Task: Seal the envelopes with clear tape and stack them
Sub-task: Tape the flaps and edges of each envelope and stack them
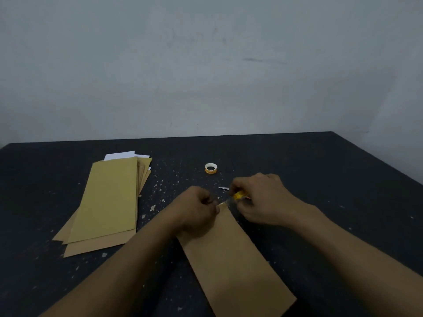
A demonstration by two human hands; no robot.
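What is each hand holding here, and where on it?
Right hand grips a yellow tape roll round its rim. Left hand pinches the envelope at its top edge, perhaps with the tape's end; too small to tell.

Brown envelope (pixel 233 259) flat in front; envelope stack (pixel 107 200) left; tape roll (pixel 210 168) beyond.

Dim, flat light; soft focus throughout, slight blur on the hands (pixel 231 202), wide-angle bending at frame edges.
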